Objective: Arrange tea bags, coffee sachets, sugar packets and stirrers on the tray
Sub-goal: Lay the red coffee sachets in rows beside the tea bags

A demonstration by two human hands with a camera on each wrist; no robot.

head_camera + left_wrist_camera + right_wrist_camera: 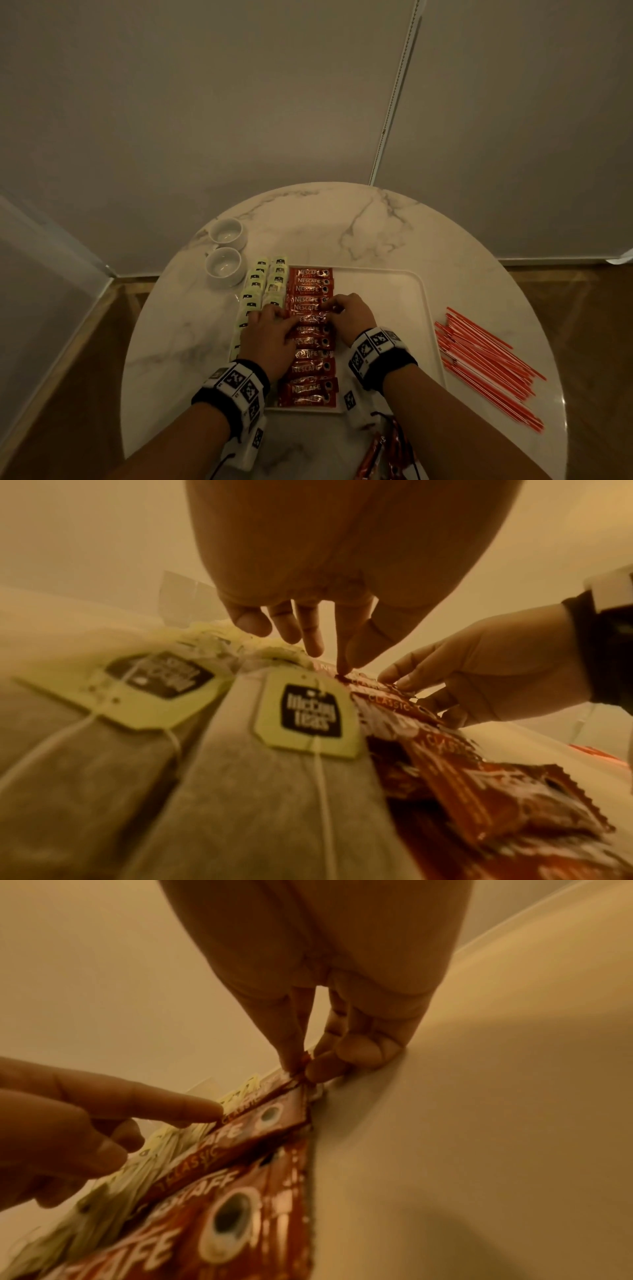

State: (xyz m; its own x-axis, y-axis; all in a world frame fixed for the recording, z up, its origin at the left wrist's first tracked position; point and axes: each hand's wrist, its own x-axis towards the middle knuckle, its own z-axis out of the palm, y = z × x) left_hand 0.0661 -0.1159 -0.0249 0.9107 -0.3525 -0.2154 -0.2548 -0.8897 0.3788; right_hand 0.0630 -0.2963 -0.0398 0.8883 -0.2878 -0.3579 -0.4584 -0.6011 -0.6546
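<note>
A white tray lies on a round marble table. Two rows of yellow-tagged tea bags fill its left side. Beside them runs a column of red coffee sachets, overlapping one another. My left hand reaches over the tea bags, and its straight index finger presses the left end of a sachet halfway up the column. My right hand pinches the right end of that coffee sachet between thumb and forefinger. Red-and-white stirrers lie in a loose pile on the table, right of the tray.
Two white cups stand at the table's far left, close to the tea bags. A few loose red sachets lie near the table's front edge, under my right forearm. The tray's right half is bare white surface. A wall rises behind the table.
</note>
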